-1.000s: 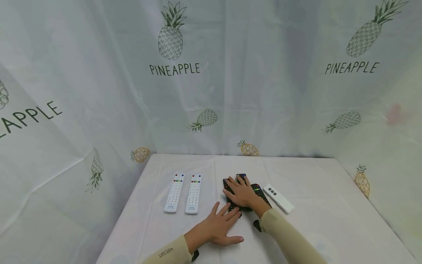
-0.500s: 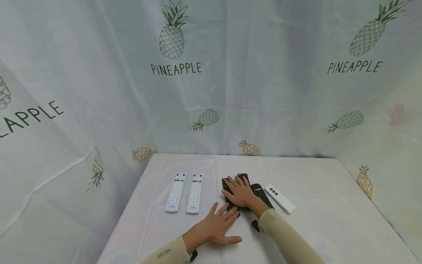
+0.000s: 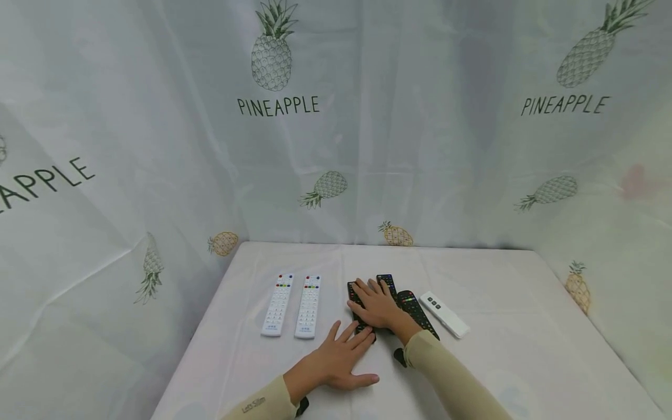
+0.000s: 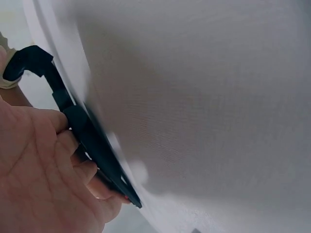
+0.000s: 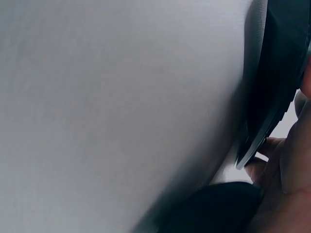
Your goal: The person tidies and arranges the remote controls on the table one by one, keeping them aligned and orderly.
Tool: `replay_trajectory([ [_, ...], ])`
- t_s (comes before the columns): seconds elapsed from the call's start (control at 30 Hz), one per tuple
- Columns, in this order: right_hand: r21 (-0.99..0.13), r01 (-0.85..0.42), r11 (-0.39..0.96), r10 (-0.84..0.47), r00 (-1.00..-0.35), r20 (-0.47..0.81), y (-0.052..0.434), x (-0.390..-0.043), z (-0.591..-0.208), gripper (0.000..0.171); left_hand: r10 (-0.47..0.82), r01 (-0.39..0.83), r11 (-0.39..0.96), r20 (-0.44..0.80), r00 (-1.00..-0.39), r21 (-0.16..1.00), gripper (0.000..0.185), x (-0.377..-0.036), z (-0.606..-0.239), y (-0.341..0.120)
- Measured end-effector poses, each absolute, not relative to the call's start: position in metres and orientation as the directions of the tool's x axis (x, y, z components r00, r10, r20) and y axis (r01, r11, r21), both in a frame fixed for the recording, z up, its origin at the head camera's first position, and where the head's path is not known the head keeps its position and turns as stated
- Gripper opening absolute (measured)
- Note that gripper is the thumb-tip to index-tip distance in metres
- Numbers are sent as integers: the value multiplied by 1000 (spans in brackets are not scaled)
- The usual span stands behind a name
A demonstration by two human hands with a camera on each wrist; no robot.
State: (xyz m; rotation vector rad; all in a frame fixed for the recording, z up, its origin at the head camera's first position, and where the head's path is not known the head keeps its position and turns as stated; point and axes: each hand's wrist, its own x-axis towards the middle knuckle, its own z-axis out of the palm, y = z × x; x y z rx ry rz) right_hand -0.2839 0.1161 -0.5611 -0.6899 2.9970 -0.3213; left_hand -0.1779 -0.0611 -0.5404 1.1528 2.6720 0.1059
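My left hand (image 3: 338, 361) lies palm down with fingers straight and spread, its fingertips on the near end of the leftmost black remote control (image 3: 353, 291). Across that remote's middle stretches my right hand (image 3: 378, 306), also spread, fingers reaching towards a second black remote control (image 3: 385, 279) that it partly covers. A third black remote control (image 3: 418, 315) slants beside the right wrist. In the left wrist view, the left palm faces a dark remote edge (image 4: 99, 148). The right wrist view has a black remote (image 5: 277, 73) beside the right fingers.
Two white remote controls (image 3: 277, 306) lie side by side on the left. A slimmer white remote (image 3: 445, 315) with a few dark buttons slants on the right. The white-covered table (image 3: 499, 350) meets a pineapple-print curtain (image 3: 420, 116) behind and on both sides.
Both hands have slid slightly left, and the leftmost black remote has shifted left with them. More of the rightmost black remote now shows. The white remotes have stayed put.
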Motion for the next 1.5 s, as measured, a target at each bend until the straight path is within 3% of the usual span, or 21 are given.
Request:
replay_trajectory([
  [0.33,-247,-424,871,-441,-897,-16,105,-284,-558,68,721,710,692,-171,-671,130,89,-176,-532,-69],
  [0.6,-211,-401,891,-418,-908,-40,97,-285,-558,69,698,690,714,-200,-688,118,90,-176,-532,-72],
  [0.93,-237,-385,892,-412,-908,-78,87,-288,-556,68,664,655,744,-265,-699,135,89,-179,-521,-77],
  [1.5,-235,-359,903,-387,-918,-89,72,-290,-553,67,643,624,765,-264,-719,163,88,-180,-517,-92],
])
